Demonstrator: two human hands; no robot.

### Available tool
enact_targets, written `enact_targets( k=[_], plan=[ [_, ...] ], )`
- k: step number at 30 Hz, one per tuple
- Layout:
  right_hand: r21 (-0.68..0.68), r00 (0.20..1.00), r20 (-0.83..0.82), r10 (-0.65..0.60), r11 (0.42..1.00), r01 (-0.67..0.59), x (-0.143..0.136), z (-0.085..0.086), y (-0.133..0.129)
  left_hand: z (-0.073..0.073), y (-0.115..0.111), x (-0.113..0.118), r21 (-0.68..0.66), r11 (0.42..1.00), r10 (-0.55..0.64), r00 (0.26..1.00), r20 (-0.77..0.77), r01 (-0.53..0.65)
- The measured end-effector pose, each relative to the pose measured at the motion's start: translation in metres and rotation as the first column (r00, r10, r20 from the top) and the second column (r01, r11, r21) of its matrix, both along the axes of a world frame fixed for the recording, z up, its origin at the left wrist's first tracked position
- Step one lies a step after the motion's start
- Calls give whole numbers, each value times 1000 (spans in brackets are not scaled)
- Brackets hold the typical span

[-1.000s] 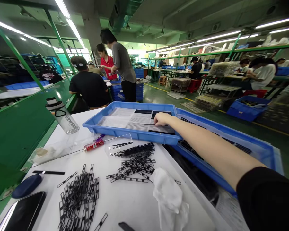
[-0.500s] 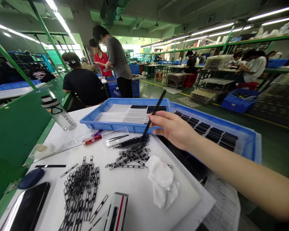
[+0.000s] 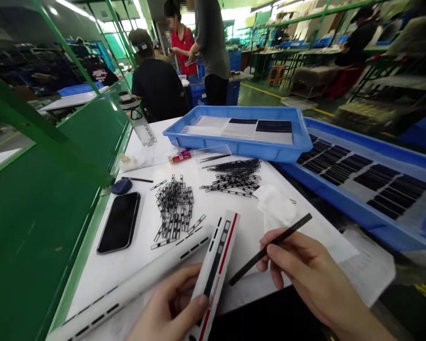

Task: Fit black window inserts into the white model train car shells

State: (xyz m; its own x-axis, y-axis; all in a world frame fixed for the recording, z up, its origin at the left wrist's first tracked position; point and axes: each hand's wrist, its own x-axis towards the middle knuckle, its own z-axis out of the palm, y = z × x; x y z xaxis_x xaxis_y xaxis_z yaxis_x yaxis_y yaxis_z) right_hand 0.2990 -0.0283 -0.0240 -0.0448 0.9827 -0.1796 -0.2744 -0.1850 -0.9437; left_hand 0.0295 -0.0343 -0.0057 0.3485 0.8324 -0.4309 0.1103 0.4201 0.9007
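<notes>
My left hand [image 3: 175, 308], at the bottom middle, is closed round a white bar [image 3: 217, 267] with a red stripe and dark frame-like pieces along its face. My right hand [image 3: 305, 274] pinches a thin, flat black strip [image 3: 250, 265] between thumb and fingers, slanting down towards the bar, apart from it. Behind the bar lies a long white piece [image 3: 138, 279] with rows of black slots. Farther back are two heaps of thin black slotted frames, a left heap [image 3: 173, 203] and a right heap [image 3: 234, 177]. A crumpled white cloth [image 3: 275, 208] lies beyond my right hand.
A blue tray [image 3: 234, 146] of black and white strips stands at the back; a second blue tray [image 3: 355, 201] is to the right. A phone [image 3: 119, 222], clear bottle [image 3: 142, 125] and red tube-like item [image 3: 180, 157] are on the left side. A green partition [image 3: 81, 161] borders the table.
My right hand has come back from near the blue tray, carrying the black strip towards me. My left hand has entered view holding the white bar. The view has tilted down and turned left.
</notes>
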Motion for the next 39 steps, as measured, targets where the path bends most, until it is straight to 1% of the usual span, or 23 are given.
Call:
enact_targets(
  k=[3,8,11,18,20,27,30,33,36,39],
  plan=[
    [-6,1000,24,12,1000,-12,-16,1,-8,5,0,-1,9,998,-59,995,80,59],
    [47,1000,19,16,999,-17,-35,9,-10,1,-1,-3,-1,993,-120,982,146,121],
    [86,999,25,30,996,-32,-38,11,-12,-2,1,-5,-3,987,-155,972,177,158],
    [87,998,30,57,994,-59,-41,19,-15,-10,2,-11,-12,981,-181,946,270,192],
    [81,998,11,60,995,-60,-41,20,-15,-13,2,-13,-7,980,-189,943,273,199],
    [69,995,-44,90,994,-86,-41,19,-14,-15,4,-19,47,979,-204,962,180,199],
    [71,996,-40,80,994,-77,-42,19,-15,-17,4,-20,58,977,-214,960,179,207],
    [72,998,11,69,995,-69,-43,19,-16,-18,5,-19,38,974,-226,956,186,223],
    [125,995,65,79,988,-86,-39,19,-14,-16,6,-17,23,974,-226,956,187,225],
    [178,992,67,104,977,-114,-27,21,-12,-13,6,-16,29,975,-220,952,210,219]
  ],
)
